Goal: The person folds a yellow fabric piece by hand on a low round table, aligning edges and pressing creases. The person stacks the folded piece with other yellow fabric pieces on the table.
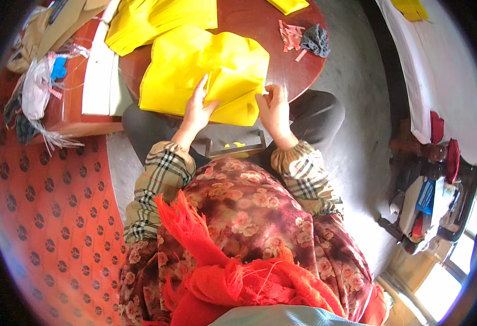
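Note:
A stack of yellow fabric pieces [177,77] lies over the near edge of a round red-brown table [242,16], its front part hanging towards my lap. On the middle of it rests my left hand [197,110], thumb spread away from the fingers, beside a raised fold in the top piece. My right hand [275,110] pinches the right edge of the fabric between thumb and curled fingers. Whether this hand has one layer or more cannot be seen.
Behind lies another yellow fabric pile [165,20]. Pink strips [290,36] and a grey crumpled cloth [316,40] sit at the table's right. A white board [101,69] and plastic bags [38,87] are at left. Below my hands is a dark frame [238,148].

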Available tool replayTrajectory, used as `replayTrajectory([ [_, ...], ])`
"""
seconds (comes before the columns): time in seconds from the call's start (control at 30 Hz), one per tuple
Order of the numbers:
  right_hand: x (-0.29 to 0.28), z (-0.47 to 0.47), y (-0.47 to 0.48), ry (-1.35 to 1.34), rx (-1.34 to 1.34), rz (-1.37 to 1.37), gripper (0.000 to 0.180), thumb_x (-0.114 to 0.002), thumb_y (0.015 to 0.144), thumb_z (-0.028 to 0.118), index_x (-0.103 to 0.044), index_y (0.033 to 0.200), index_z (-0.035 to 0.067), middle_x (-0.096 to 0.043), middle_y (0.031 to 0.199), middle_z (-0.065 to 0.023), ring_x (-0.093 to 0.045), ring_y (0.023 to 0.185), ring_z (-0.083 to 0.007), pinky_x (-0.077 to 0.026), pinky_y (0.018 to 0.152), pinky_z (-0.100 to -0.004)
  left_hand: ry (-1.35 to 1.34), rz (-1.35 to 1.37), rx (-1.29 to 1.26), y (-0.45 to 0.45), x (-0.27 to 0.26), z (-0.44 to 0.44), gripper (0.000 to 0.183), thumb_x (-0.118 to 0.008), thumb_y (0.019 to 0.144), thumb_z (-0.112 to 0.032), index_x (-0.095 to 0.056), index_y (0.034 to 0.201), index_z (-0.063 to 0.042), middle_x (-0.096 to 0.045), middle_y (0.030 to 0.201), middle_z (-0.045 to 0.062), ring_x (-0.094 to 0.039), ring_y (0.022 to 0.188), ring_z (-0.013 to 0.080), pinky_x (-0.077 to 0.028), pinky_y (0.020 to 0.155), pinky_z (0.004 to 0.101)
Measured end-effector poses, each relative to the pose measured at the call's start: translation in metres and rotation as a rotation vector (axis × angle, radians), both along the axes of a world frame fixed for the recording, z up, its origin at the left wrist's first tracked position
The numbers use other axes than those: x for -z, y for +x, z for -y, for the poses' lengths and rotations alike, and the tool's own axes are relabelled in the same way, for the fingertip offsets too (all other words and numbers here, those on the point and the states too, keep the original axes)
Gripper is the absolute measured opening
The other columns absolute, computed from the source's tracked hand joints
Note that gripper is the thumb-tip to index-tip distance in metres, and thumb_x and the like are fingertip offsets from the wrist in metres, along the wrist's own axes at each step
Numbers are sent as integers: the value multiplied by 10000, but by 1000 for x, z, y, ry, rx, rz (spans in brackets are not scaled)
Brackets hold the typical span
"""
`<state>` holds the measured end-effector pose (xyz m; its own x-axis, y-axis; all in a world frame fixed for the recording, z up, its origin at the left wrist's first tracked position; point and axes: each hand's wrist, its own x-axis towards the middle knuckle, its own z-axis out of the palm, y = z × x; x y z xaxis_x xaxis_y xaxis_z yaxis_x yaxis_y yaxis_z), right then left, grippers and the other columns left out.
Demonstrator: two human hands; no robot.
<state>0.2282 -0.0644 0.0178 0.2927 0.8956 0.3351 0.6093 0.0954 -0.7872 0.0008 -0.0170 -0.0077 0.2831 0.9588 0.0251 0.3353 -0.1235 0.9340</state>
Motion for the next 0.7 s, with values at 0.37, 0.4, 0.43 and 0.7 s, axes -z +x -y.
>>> replayTrajectory([
  [0.37, 42, 64, -19, -296, 138, -549, 501, -723, 869, 101, -395, 1224, -32, -535, 935, -59, -521, 819, -127, -488, 725, -286, -281, 678, -57, -5, -11, -3, 915, -602, 844, 131, -108, 1588, -70, -558, 1304, 121, -564, 1214, 232, -462, 1022, 347],
  [0.4, 42, 65, -24, -313, 140, -681, 513, -718, 874, 100, -380, 1235, -34, -533, 932, -58, -523, 823, -125, -487, 724, -285, -306, 702, -49, -6, -13, -2, 908, -598, 837, 125, -132, 1587, -82, -548, 1347, 118, -552, 1244, 251, -444, 1056, 371],
  [0.43, 41, 64, -26, -286, 117, -824, 525, -714, 878, 100, -365, 1246, -37, -531, 928, -57, -525, 827, -124, -487, 723, -284, -313, 708, -53, -7, -15, -2, 905, -599, 833, 127, -145, 1586, -86, -542, 1364, 119, -544, 1256, 255, -435, 1068, 378],
  [0.7, 36, 61, -24, -462, 142, -848, 511, -698, 896, 172, -415, 1229, -92, -659, 893, -135, -617, 757, -193, -511, 716, -306, -325, 762, 0, -13, -18, -6, 821, -578, 849, 97, -230, 1569, -89, -471, 1479, 119, -475, 1343, 276, -381, 1127, 414],
])
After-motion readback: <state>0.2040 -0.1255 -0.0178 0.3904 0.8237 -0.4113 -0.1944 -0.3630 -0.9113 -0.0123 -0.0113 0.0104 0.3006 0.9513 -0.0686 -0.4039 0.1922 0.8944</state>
